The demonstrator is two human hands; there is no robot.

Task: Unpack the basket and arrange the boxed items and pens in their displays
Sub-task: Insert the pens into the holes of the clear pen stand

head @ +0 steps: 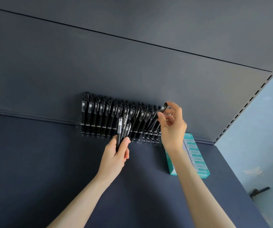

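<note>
A clear acrylic pen display (89,129) stands at the back of a dark shelf, filled with several black pens (102,111) standing upright in rows. My left hand (116,153) grips a small bundle of black pens (121,130), tips down, in front of the display's middle. My right hand (171,127) pinches the top of one black pen (162,108) that leans at the display's right end, its lower part among the holes there. Some holes at the right end stand vacant.
A teal display box (196,162) of small boxed items lies on the shelf (50,162) right of the pen display, partly behind my right forearm. A slotted upright (254,96) marks the shelf's right edge, with a pale blue wall beyond. No basket is in view.
</note>
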